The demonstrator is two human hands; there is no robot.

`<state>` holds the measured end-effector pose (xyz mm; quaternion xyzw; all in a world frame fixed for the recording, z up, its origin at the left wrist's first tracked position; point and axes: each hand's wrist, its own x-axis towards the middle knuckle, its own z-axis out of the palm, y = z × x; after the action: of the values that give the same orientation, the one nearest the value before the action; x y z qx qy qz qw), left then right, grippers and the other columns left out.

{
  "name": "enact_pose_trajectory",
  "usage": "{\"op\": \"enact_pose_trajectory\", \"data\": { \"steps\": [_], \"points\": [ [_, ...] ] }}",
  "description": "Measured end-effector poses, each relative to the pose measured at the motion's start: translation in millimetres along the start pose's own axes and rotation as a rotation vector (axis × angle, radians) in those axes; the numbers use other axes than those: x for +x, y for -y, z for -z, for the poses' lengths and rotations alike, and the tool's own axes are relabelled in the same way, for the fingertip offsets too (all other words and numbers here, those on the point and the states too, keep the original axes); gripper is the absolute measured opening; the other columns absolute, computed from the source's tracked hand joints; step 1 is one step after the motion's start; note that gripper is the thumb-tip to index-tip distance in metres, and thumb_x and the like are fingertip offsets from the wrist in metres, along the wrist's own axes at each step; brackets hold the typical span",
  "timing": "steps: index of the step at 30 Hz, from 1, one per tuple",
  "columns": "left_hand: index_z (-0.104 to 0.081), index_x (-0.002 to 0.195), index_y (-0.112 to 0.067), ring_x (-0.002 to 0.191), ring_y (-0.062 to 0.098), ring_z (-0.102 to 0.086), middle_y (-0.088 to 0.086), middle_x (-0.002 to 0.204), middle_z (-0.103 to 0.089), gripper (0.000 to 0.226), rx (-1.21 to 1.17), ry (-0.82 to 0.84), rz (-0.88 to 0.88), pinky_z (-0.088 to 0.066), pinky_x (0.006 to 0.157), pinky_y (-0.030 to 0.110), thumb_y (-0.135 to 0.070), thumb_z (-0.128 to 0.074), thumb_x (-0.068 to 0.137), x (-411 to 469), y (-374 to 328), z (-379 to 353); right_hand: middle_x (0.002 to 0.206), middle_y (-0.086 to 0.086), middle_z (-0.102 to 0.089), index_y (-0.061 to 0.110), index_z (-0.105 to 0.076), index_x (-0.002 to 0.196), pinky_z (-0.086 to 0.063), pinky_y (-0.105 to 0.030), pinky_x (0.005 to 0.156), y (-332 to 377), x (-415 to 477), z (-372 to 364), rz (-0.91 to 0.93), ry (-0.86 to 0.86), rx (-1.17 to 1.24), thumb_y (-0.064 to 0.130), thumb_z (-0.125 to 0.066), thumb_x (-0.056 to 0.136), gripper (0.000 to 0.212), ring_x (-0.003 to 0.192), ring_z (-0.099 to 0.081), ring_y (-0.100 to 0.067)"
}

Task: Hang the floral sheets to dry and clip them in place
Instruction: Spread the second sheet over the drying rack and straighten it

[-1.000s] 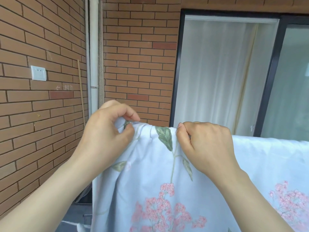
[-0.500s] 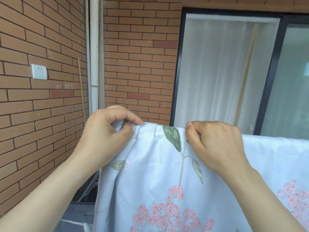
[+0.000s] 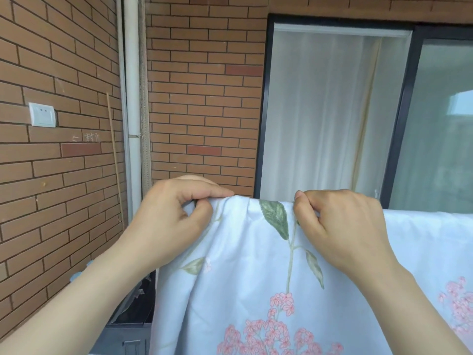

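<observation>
L hand (image 3: pixel 169 221) & R hand (image 3: pixel 340 226) each pinched floral sheet (image 3: pixel 256 278) top fold; edge ran left-right between them, L nearer free end.

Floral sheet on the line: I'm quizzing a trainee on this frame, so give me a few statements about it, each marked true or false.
1. The left hand and the right hand both pinch the top edge of the floral sheet. True.
2. A clip holds the sheet between the hands. False: no clip shows there.
3. A green leaf print lies between the two hands. True.
4. The white wall switch sits to the right of the dark door frame. False: it is on the brick wall at the left.
5. A white curtain hangs inside the door frame. True.
</observation>
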<state>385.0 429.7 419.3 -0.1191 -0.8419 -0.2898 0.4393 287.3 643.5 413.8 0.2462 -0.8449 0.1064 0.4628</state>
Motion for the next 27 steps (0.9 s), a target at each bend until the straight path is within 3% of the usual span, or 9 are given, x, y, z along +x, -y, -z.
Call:
{"op": "enact_pose_trajectory", "data": {
  "steps": [3,7,12,15,18,23,27],
  "points": [
    [-0.076,0.086,-0.033,0.091,-0.008,-0.062,-0.027,0.091,-0.069,0.041,0.004,0.031,-0.033,-0.039,0.076,0.000,-0.008,-0.046,0.073,2,4,5,0.039,-0.003,-0.021,0.012,-0.023,0.053,-0.009,-0.023,0.043,4,2,3,-0.010,0.013,-0.003,0.041,-0.028,0.088,0.046,0.038,-0.023,-0.020],
    [-0.075,0.085,-0.032,0.089,-0.007,-0.063,-0.023,0.089,-0.069,0.032,-0.016,0.033,-0.057,-0.041,0.075,0.003,-0.014,-0.051,0.074,4,12,10,0.041,-0.003,-0.023,0.013,-0.023,0.054,-0.017,-0.027,0.043,6,2,5,-0.011,0.061,-0.012,0.047,-0.022,0.087,0.047,0.040,-0.023,-0.018],
    [-0.075,0.085,-0.030,0.082,0.000,-0.064,-0.018,0.080,-0.070,0.029,-0.040,0.100,-0.177,-0.047,0.072,0.021,-0.033,-0.048,0.074,11,24,11,0.044,0.000,-0.022,0.015,-0.021,0.055,-0.018,-0.030,0.045,12,1,8,-0.078,0.047,-0.008,0.044,-0.026,0.087,0.043,0.044,-0.023,-0.019],
    [-0.074,0.082,-0.030,0.080,0.001,-0.061,-0.018,0.077,-0.069,0.022,-0.052,0.060,-0.194,-0.044,0.069,0.021,-0.033,-0.055,0.072,13,29,12,0.048,-0.002,-0.037,0.017,-0.035,0.053,-0.029,-0.034,0.048,21,-2,9,-0.133,0.026,-0.003,0.039,-0.027,0.089,0.043,0.050,-0.038,-0.017],
    [-0.073,0.078,-0.029,0.079,0.002,-0.059,-0.017,0.077,-0.068,0.014,-0.144,0.057,-0.224,-0.043,0.070,0.019,-0.032,-0.063,0.069,14,36,15,0.061,-0.001,-0.052,0.011,-0.052,0.065,-0.042,-0.037,0.061,36,-5,11,-0.167,0.012,0.023,0.035,-0.025,0.091,0.045,0.067,-0.051,-0.015],
    [-0.073,0.078,-0.030,0.081,0.000,-0.058,-0.018,0.077,-0.068,0.014,-0.248,0.109,-0.209,-0.042,0.073,0.013,-0.035,-0.064,0.068,16,44,21,0.059,-0.004,-0.051,0.005,-0.049,0.064,-0.041,-0.039,0.065,57,-11,13,-0.243,-0.009,0.042,0.028,-0.031,0.096,0.043,0.064,-0.051,-0.021],
    [-0.073,0.076,-0.027,0.067,0.002,-0.065,-0.016,0.070,-0.070,0.013,-0.389,0.136,-0.212,-0.048,0.062,0.017,-0.036,-0.064,0.072,16,49,31,0.063,-0.008,-0.051,0.002,-0.051,0.068,-0.041,-0.040,0.069,66,-14,16,-0.310,-0.018,0.103,0.027,-0.035,0.097,0.042,0.067,-0.050,-0.022]
  ]
}}
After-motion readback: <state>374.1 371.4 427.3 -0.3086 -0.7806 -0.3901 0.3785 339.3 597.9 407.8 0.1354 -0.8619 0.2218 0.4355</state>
